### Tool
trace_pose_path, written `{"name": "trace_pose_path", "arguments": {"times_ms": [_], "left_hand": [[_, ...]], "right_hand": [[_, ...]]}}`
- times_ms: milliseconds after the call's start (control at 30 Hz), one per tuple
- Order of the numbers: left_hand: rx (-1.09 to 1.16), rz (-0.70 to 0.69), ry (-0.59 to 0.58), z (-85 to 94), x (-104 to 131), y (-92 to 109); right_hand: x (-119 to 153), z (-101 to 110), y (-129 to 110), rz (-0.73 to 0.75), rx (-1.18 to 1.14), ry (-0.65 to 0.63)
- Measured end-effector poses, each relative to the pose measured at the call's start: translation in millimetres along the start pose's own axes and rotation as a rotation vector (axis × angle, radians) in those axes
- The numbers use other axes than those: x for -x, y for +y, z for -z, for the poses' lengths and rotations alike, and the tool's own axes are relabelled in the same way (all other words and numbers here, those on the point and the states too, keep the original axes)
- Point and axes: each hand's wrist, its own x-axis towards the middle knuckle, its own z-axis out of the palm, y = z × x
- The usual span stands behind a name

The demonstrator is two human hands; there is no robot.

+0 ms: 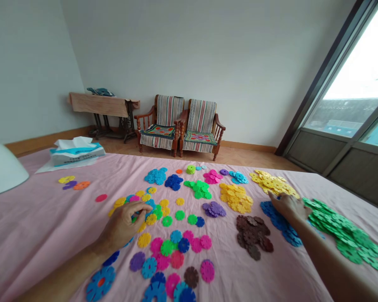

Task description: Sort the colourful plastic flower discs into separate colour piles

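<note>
Over a loose mix of plastic snowflake discs, my left hand (127, 220) is closed, thumb and fingers curled together. Its grip is partly hidden, with a bit of green showing below. Yellow discs (144, 240), green and blue ones lie around it. At the right, my right hand (290, 206) is bent over the upper end of the blue disc pile (275, 216), and a blue disc shows between its fingers. Just beyond lies a yellow pile (271, 183). To the right of that wrist spreads a large green pile (343, 228).
Sorted piles include brown (252, 235), purple (214, 209), another yellow (236, 198) and pink (212, 177). Mixed discs (168, 247) lie in front. A tissue box (77, 153) stands back left beside a white rounded object (3, 167). Two chairs (185, 126) stand beyond the pink cloth.
</note>
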Motion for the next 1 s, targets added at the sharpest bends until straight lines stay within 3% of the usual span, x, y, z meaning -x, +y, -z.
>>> {"name": "trace_pose_path", "arguments": {"times_ms": [133, 333, 600, 767, 867, 933, 1000], "left_hand": [[0.002, 0.005, 0.000, -0.8, -1, 1], [0.009, 0.008, -0.003, -0.3, 0, 1], [0.019, -0.002, 0.009, -0.3, 0, 1], [0.028, 0.003, -0.004, -0.3, 1, 2], [0.034, 0.010, -0.012, 1.0, 1, 5], [0.044, 0.022, -0.017, 2.2, 1, 8], [0.056, 0.035, -0.024, 3.4, 1, 11]], "right_hand": [[6, 4, 7, 0.006, 0.060, 0.017], [-7, 22, 14, -0.029, 0.017, 0.011], [4, -2, 9, 0.132, 0.066, -0.105], [15, 4, 6, 0.157, 0.103, -0.123], [25, 14, -10, 0.194, 0.125, 0.007], [41, 20, -31, 0.303, 0.051, 0.069], [67, 27, -58, 0.468, -0.132, -0.007]]}}
